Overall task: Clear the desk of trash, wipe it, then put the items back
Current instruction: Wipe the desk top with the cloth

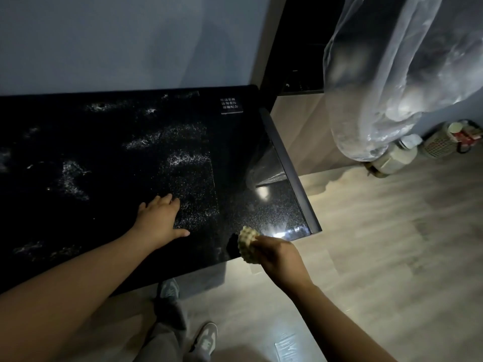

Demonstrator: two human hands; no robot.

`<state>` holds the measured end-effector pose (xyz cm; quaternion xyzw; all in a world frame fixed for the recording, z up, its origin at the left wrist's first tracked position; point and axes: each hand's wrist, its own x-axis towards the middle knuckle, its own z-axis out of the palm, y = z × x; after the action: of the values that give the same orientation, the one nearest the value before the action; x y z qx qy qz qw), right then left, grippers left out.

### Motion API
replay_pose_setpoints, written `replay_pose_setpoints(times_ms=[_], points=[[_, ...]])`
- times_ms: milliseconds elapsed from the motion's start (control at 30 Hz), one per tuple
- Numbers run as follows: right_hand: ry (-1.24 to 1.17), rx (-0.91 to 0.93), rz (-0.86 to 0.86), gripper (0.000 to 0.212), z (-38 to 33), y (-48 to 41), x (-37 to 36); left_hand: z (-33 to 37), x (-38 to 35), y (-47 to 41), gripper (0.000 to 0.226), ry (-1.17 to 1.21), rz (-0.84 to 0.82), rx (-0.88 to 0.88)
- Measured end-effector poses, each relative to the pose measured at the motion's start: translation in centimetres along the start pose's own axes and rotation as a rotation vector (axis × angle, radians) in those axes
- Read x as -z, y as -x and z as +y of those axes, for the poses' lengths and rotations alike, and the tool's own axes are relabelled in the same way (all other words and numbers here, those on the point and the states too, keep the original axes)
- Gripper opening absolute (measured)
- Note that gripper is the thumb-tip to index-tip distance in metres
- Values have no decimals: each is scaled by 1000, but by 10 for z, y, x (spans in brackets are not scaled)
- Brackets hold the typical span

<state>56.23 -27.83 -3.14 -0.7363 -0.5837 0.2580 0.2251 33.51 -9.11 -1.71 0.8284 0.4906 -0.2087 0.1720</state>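
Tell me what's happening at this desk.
A person stands at a dark desk. The left hand lies flat on the top, fingers straight. The right hand grips a pale bumpy cloth at the desk's front right corner. Whitish smears show across much of the top, so the wiping looks unfinished.

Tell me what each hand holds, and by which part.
The right hand grips the pale bumpy cloth by its right side. The left hand holds nothing, resting flat on the desk.
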Motion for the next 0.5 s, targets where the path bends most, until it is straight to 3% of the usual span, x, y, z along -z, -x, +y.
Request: replay_pose_setpoints(times_ms=[200,500], points=[[-40,31,90,20,-27,-42,24,-10,26,-5,69,37,48,-19],[-21,-12,216,24,-69,-130,38,-57,73,-35,71,73,44,20]])
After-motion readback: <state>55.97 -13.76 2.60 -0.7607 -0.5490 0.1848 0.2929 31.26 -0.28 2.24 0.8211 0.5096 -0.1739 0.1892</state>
